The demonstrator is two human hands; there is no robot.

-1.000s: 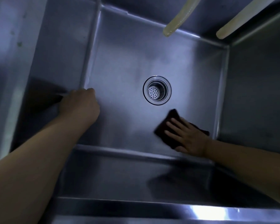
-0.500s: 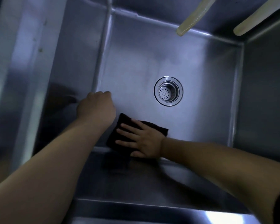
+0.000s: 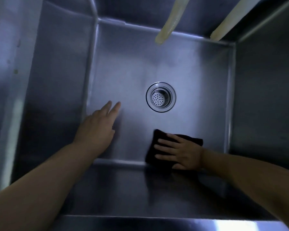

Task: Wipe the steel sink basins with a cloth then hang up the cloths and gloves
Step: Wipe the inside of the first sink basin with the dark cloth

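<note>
Mid-wipe, the right hand (image 3: pixel 182 153) presses flat on a dark folded cloth (image 3: pixel 158 147) at lower right of the steel sink basin (image 3: pixel 140 69), the left hand (image 3: pixel 97 125) hovering with straight fingers, empty; next, sweeping toward the round perforated drain (image 3: pixel 160 99) seems due.

Drain (image 3: pixel 160 99) sat mid-basin (image 3: pixel 132 67). Cloth (image 3: pixel 158 157) lay in front of it, slightly right. Two hoses (image 3: pixel 170 22) hung behind it.

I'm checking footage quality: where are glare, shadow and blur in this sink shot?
Head view: dim, bluish light; glare on the front rim and basin floor near the drain; near wall in shadow; the dark cloth shows little detail; left hand fingertips slightly blurred; wide-angle bends the edges.
</note>
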